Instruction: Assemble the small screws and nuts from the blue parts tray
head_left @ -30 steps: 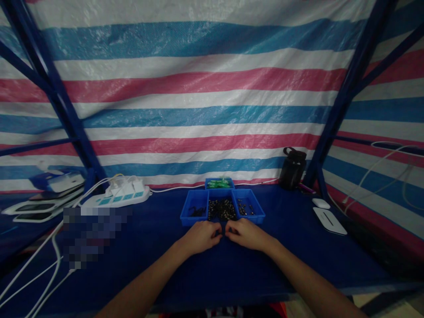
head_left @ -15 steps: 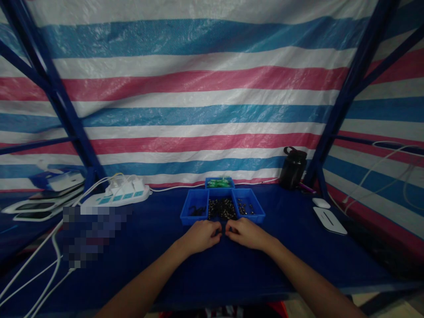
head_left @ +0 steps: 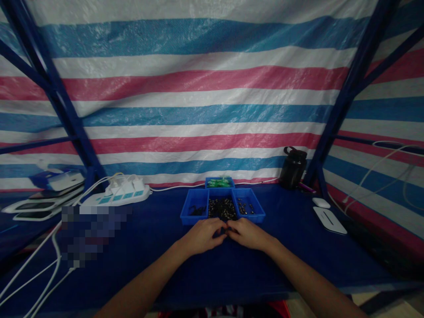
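My left hand (head_left: 206,235) and my right hand (head_left: 247,233) meet at the fingertips just in front of the blue trays. Both are closed in a pinch, and a tiny dark piece seems to sit between them, too small to name. Behind the hands, the middle tray (head_left: 220,192) holds a heap of small black and brass-coloured parts (head_left: 222,208). A few black pieces (head_left: 198,210) lie in the left tray (head_left: 186,212). Small shiny metal parts (head_left: 245,206) are scattered in the right tray (head_left: 257,215).
Green items fill a blue tray (head_left: 219,182) at the back. A black bottle (head_left: 293,168) stands at back right, with white flat devices (head_left: 330,221) nearer. On the left are a white power strip (head_left: 115,198), cables and stacked devices (head_left: 46,205). Blue posts frame the striped sheet.
My hands have come together: a gap between the fingertips has closed, and the left hand has shifted slightly right. The trays have not moved.
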Available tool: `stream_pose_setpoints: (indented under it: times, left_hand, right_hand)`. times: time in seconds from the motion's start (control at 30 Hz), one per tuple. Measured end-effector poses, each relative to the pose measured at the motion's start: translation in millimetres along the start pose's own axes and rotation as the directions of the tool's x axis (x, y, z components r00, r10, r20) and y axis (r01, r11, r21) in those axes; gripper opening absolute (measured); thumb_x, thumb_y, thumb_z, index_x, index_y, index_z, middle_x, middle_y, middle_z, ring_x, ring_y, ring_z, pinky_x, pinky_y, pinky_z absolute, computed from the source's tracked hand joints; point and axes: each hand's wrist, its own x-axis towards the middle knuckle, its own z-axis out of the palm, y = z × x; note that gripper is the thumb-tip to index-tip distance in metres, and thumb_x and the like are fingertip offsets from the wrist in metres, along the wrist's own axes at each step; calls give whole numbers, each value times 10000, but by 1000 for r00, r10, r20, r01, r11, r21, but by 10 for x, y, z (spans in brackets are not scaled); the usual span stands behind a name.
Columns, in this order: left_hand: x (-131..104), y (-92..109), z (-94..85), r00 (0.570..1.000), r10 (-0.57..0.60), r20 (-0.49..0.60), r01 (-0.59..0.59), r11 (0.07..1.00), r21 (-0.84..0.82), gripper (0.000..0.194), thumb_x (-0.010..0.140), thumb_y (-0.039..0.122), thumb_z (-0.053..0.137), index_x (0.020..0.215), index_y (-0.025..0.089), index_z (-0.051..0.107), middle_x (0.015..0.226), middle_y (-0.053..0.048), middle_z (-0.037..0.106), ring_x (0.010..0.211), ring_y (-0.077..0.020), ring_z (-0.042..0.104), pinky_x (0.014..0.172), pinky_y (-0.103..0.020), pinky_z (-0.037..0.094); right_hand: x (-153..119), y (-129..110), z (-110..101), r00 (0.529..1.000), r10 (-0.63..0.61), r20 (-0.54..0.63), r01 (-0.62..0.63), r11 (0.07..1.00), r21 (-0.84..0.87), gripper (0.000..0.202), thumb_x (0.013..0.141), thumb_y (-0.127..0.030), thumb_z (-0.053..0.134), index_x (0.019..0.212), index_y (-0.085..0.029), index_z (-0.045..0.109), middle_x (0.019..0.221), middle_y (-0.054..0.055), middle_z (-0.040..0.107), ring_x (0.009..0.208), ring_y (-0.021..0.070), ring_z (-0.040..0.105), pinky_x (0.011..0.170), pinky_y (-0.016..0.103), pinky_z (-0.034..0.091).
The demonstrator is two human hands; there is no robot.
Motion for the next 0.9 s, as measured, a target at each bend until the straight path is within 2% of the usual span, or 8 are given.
stream_pose_setpoints:
  times: [0.23,0.53,0.9]
  left_hand:
    - [1,-30,28,1000,21,-2,-21,1000,-8,153,877,242,544,1010,196,604,850,-6,609,768,-143,573,655,-212,392]
    - [6,-43,28,1000,11,-7,-11,1000,-21,148,872,221,545,1003,198,611,837,-2,613,756,-140,577,658,-209,395]
    - [23,-90,35,998,-60,5,59,996,65,136,842,215,554,964,204,614,849,-5,624,762,-149,581,647,-220,382]
  right_hand:
    - [-10,6,-3,1000,-4,15,4,1000,-7,151,923,-217,452,885,-168,589,764,25,653,673,129,596,601,219,331]
    - [-5,8,-8,1000,18,19,-18,1000,-5,139,913,-243,480,880,-170,593,742,18,653,648,129,588,573,221,314]
    - [-18,-28,-54,998,62,17,-63,996,68,110,890,-280,529,896,-181,579,698,-11,619,622,118,551,564,211,306]
